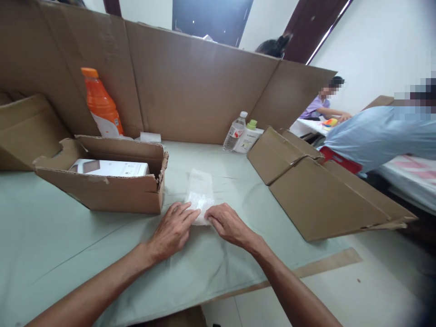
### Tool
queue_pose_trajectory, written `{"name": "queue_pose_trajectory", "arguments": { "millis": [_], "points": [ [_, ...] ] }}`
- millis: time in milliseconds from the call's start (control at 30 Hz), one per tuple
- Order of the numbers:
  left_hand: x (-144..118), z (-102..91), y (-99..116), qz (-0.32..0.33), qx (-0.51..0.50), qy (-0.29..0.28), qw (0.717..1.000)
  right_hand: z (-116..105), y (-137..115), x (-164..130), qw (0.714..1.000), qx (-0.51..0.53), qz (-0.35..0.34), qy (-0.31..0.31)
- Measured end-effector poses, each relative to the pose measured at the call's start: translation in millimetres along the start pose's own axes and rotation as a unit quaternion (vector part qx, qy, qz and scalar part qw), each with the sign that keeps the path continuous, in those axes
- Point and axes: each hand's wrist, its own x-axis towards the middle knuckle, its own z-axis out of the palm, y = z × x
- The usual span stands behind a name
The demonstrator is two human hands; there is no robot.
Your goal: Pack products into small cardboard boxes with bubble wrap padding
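The left hand (173, 228) is pressing its fingers, a bit apart, onto a strip of clear plastic wrap (200, 181), and the right hand (230, 225) is curling its fingers in at the near right corner. The glare's bad there and the tips are mostly hidden, so I can't tell if they're pinching the film or just leaning on it. The left is probably acting as a paperweight, so the light stuff isn't sliding around.

The wrap is lying flat on the table (228, 181), just right of the open carton (116, 193), which is my landmark here. That carton is showing ragged edges and holding a white printed box (117, 168) below its rim, likely parked there to be within easy reach.

Behind the carton, an orange bottle (103, 106) is standing near a cardboard screen (200, 91), with a small white roll (150, 137) lying nearby. Back and well right of the carton, a clear bottle (234, 135) and a green-capped white bottle (247, 140) are standing together, both with caps on, beside folded cardboard (327, 195).
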Motion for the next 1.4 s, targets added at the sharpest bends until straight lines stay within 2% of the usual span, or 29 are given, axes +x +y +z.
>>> {"name": "queue_pose_trajectory", "arguments": {
  "millis": [100,167,233,300,367,400,433,500,567,633,767,867,967,1067,1167,1267,1333,1400],
  "points": [
    [-7,-8.7,9,-0.013,-0.070,0.021,0.997,-14,-11,-9,0.994,0.102,0.024,-0.041],
    [-7,-17.1,14,-0.064,-0.136,0.023,0.988,-22,-17,-15,0.984,0.167,0.044,-0.046],
    [-3,-24.5,18,-0.146,-0.181,0.012,0.972,-26,-23,-22,0.979,0.192,0.069,0.022],
    [3,-28.2,19,-0.228,-0.202,-0.014,0.952,-26,-30,-32,0.975,0.151,0.070,0.147],
    [11,-26.8,16,-0.282,-0.213,-0.040,0.935,-21,-37,-41,0.967,0.076,0.024,0.242],
    [14,-24.2,14,-0.297,-0.215,-0.044,0.929,-18,-40,-45,0.966,0.040,-0.011,0.254],
    [18,-20.6,11,-0.307,-0.214,-0.043,0.926,-13,-42,-47,0.969,0.008,-0.042,0.241],
    [23,-11.6,5,-0.316,-0.206,-0.029,0.926,-4,-43,-46,0.980,-0.050,-0.075,0.178],
    [28,-2.9,-1,-0.318,-0.198,-0.014,0.927,7,-39,-39,0.986,-0.094,-0.075,0.113],
    [30,3.1,-6,-0.318,-0.189,0.001,0.929,17,-30,-30,0.988,-0.115,-0.068,0.078],
    [24,4.2,-6,-0.289,-0.170,0.040,0.941,32,-12,-13,0.988,-0.118,-0.051,0.081],
    [10,0.5,-2,-0.197,-0.127,0.062,0.970,36,-6,-8,0.989,-0.101,-0.045,0.093],
    [-5,-2.6,1,-0.098,-0.061,0.056,0.992,34,-8,-8,0.991,-0.080,-0.046,0.097],
    [-14,-8.5,3,-0.070,-0.045,0.033,0.996,29,-17,-13,0.993,-0.050,-0.045,0.095],
    [-18,-20.3,8,-0.093,-0.095,0.007,0.991,19,-30,-23,0.998,0.014,-0.034,0.056],
    [-22,-33.4,14,-0.152,-0.179,-0.006,0.972,10,-39,-32,0.991,0.127,0.033,-0.003],
    [-29,-38.0,19,-0.214,-0.233,0.002,0.949,7,-40,-33,0.966,0.234,0.103,-0.035],
    [-39,-37.8,25,-0.304,-0.293,0.026,0.906,7,-40,-32,0.921,0.351,0.163,-0.044]
  ]
}}
